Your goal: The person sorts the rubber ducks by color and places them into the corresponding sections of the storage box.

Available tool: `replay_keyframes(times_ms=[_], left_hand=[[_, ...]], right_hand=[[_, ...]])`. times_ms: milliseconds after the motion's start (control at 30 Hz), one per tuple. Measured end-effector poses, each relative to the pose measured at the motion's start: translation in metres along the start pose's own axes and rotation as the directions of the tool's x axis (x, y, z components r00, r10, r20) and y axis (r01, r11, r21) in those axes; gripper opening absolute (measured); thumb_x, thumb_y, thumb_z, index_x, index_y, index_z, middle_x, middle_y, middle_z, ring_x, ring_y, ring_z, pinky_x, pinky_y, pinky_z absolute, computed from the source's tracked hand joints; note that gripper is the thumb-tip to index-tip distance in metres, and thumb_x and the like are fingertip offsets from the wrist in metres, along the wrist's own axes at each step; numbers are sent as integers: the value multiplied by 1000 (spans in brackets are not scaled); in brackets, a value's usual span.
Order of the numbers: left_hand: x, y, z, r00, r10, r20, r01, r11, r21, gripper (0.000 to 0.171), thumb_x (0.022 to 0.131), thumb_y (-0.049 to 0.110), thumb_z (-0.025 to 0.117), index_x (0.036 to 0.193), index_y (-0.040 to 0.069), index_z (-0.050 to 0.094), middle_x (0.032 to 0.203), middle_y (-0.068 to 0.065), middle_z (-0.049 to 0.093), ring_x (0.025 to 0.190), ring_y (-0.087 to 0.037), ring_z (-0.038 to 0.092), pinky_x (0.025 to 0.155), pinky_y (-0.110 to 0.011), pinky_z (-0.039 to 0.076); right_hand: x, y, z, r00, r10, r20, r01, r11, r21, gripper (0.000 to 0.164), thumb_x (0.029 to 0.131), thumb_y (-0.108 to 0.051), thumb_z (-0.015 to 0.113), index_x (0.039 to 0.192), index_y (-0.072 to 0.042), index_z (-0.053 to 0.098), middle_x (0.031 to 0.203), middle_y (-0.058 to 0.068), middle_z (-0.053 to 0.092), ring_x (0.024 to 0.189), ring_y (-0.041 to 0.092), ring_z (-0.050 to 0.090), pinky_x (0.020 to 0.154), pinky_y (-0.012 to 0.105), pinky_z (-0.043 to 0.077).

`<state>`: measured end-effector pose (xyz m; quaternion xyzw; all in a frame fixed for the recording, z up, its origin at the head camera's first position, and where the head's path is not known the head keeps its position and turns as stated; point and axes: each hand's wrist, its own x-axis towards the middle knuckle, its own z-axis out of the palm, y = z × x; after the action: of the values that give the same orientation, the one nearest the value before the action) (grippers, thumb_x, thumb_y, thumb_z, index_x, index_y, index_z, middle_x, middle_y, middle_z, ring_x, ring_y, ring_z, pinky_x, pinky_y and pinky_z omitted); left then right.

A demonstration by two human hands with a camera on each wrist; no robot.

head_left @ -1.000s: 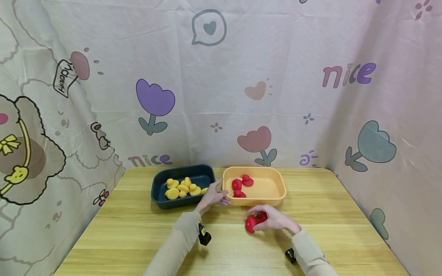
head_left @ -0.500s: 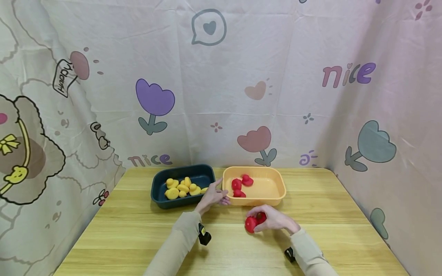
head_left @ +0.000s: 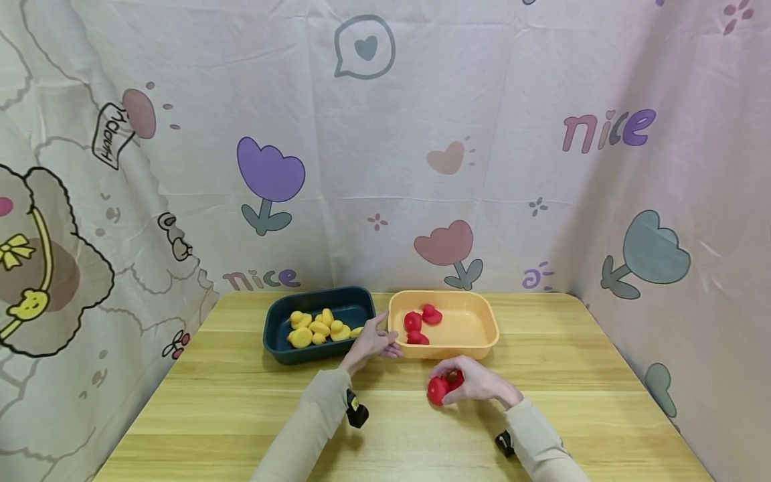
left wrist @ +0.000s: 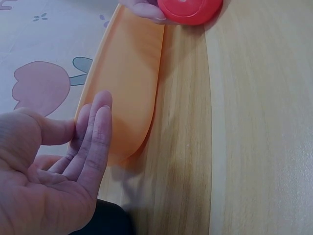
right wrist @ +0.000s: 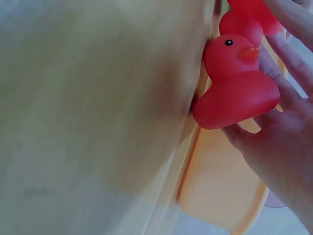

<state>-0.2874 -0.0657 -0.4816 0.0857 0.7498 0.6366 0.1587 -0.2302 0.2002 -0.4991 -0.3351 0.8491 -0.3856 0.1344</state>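
Note:
In the head view my left hand [head_left: 371, 343] reaches to the left front corner of the yellow bin [head_left: 489, 348]. Its thumb [left wrist: 56, 131] and nearly straight fingers are at the bin's rim and outer wall in the left wrist view. Just in front of that bin, my right hand [head_left: 472, 383] holds a pair of red rubber ducks low over the table. One red rubber duck [right wrist: 234, 93] shows its eye and orange beak in the right wrist view. Another red duck [right wrist: 240, 25] sits behind it, partly hidden by the fingers.
Several red ducks [head_left: 413, 322] lie in the left part of the yellow bin. To its left stands a dark blue bin [head_left: 280, 358] with several yellow ducks [head_left: 301, 337]. Both bins are near the back of the wooden table [head_left: 385, 448], before a printed curtain [head_left: 361, 167].

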Motion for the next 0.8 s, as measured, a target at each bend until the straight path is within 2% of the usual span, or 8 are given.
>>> replay_keyframes(times_ms=[200, 433, 600, 800], left_hand=[[-1, 1, 0, 1000, -6, 3, 6, 1000, 0, 71, 101, 3, 55, 161, 3, 16, 90, -29, 72, 81, -40, 76, 81, -50, 62], [-1, 1, -1, 1000, 0, 10, 0, 1000, -5, 72, 101, 3, 55, 161, 2, 15, 90, -28, 72, 79, -38, 76, 82, -51, 61], [-1, 1, 0, 1000, 0, 4, 0, 1000, 5, 71, 101, 2, 54, 161, 2, 16, 90, -28, 72, 79, -39, 76, 80, -49, 63], [1, 2, 0, 1000, -10, -4, 10, 1000, 9, 70, 101, 1, 54, 161, 2, 17, 90, -29, 72, 75, -34, 76, 79, -48, 63]], right_hand=[[0, -1, -1, 1000, 8, -22, -8, 1000, -4, 39, 78, -16, 85, 115, -13, 71, 107, 1, 74, 98, 2, 62, 92, 29, 54], [0, -5, -2, 999, -14, -33, 15, 1000, 25, 38, 79, -15, 83, 114, -12, 70, 105, 2, 74, 95, 4, 63, 91, 31, 57], [0, -7, -3, 998, -1, -58, 4, 998, 61, 38, 81, -18, 83, 115, -13, 70, 106, 3, 74, 98, 7, 64, 91, 30, 56], [-1, -7, -4, 996, 29, -82, -18, 991, 133, 41, 82, -19, 83, 119, -11, 68, 111, 8, 73, 101, 12, 64, 94, 38, 54]])
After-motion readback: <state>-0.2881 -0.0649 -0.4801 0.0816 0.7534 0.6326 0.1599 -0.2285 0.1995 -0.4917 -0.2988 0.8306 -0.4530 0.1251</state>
